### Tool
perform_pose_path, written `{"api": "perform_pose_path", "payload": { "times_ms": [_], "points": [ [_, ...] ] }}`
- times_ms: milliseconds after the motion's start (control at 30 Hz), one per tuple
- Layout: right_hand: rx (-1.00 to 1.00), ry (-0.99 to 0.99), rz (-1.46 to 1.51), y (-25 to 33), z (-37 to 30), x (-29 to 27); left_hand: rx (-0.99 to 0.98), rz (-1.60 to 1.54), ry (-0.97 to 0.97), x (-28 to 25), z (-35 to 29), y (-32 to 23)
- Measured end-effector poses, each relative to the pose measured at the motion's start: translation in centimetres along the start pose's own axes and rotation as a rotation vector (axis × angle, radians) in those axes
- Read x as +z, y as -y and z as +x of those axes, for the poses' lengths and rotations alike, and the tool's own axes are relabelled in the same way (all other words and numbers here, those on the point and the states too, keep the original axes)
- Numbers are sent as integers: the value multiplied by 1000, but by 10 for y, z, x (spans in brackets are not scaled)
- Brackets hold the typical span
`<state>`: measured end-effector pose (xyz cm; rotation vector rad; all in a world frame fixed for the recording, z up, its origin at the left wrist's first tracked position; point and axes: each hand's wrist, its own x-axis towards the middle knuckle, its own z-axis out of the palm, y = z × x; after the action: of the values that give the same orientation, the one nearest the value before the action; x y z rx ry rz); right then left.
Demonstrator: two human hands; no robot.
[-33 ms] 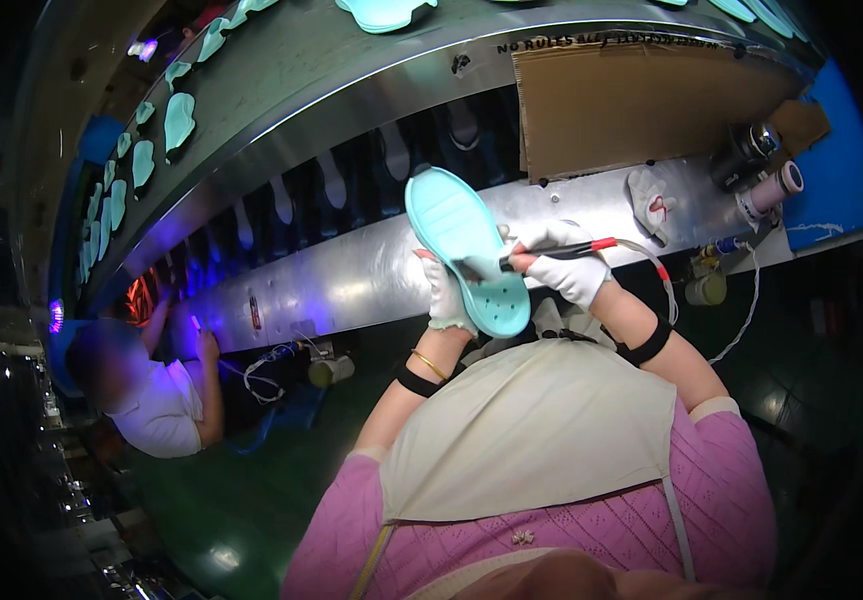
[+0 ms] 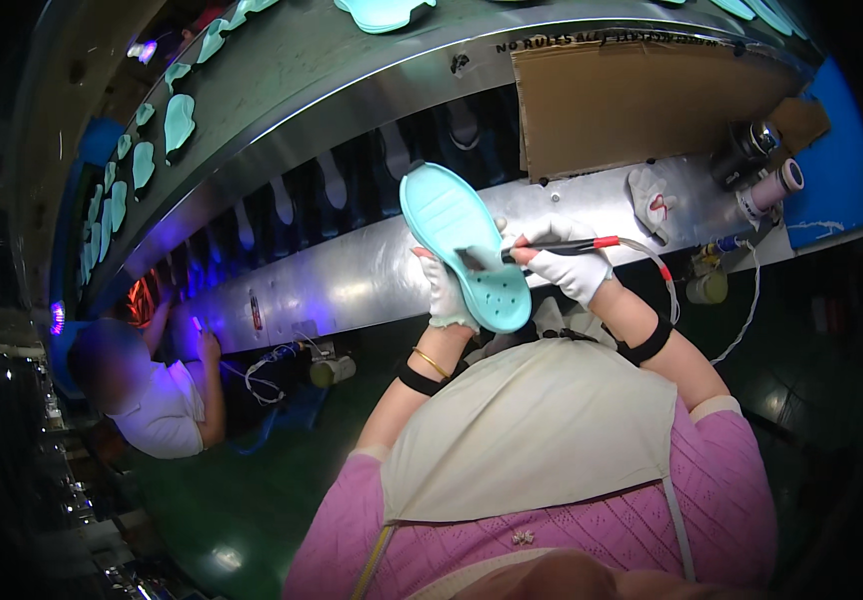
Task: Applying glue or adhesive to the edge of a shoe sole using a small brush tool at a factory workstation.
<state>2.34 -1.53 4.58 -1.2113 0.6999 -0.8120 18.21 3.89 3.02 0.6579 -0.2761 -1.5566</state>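
Gripping the turquoise sole point(image 2: 452, 228) in the left hand point(image 2: 446, 298), clamped at its left edge along the lower half. And on the other side, clasping a black-handled brush point(image 2: 557, 247) in the right hand point(image 2: 572, 272), pinched at bare fingertips. Full hands, both!

Now for the key relation: bristles point(image 2: 477, 259) to sole. Lying directly left of the right-hand grip, within easy reach across the right edge. Pointing the brush leftward, with bristles over the sole just beyond the small holes, as judged from the apron point(image 2: 542, 430). Pressing or merely hovering? Can't tell from this angle. Nearer of the two: the left hand, in actual contact; just beside the right edge, the right.

And the heading? Aiming the broad, rounded end up and away, toward the metal bench point(image 2: 342, 285) and leftward, with a dark tip at the far end. Dropping the holed end back toward the apron, slightly right. Running the long axis on a slant, then, far left to near right, steeply across the brush handle rather than along it. Held up in front of the body, crossing the bench's near edge in view, holed face showing. Trailing off rightward from the handle: a red-banded line point(image 2: 663, 273), below the white glove point(image 2: 652, 205).
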Motion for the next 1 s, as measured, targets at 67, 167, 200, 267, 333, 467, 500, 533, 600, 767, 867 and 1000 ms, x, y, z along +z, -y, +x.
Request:
{"api": "perform_pose_path", "payload": {
  "times_ms": [67, 167, 200, 267, 333, 467, 500, 533, 600, 767, 867, 1000],
  "points": [
    [-64, -30, 24, -7, 2, 3, 75, -119, 88, -5, 13, 4],
    [-332, 108, -66, -2, -1, 12, 117, -231, 181, -13, 26, 0],
    [-331, 108, -63, 0, -2, 12, 116, -228, 179, -16, 29, -2],
    [-149, 184, 46, 5, -3, 11, 89, -437, 289, -20, 31, -5],
    [-96, 48, -23, 14, -2, 11, 101, -407, 241, -11, 28, -11],
    [-279, 82, -64, -3, 0, 14, 141, -377, 237, -14, 37, -22],
    [-309, 139, -6, -4, -2, 16, 128, -354, 265, -13, 38, -25],
    [-310, 141, -8, 0, -3, 14, 115, -331, 293, -11, 38, -28],
    [88, 182, 93, 10, -5, 7, 106, -336, 326, -5, 34, -30],
    [-85, 186, 75, 18, 3, 4, 55, -84, 327, -5, 34, -40],
    [-106, 345, -63, 17, 6, 0, 12, 124, 302, -8, 33, -52],
    [98, 509, -217, 30, 6, -5, -89, 378, 356, -10, 38, -62]
  ]
}}
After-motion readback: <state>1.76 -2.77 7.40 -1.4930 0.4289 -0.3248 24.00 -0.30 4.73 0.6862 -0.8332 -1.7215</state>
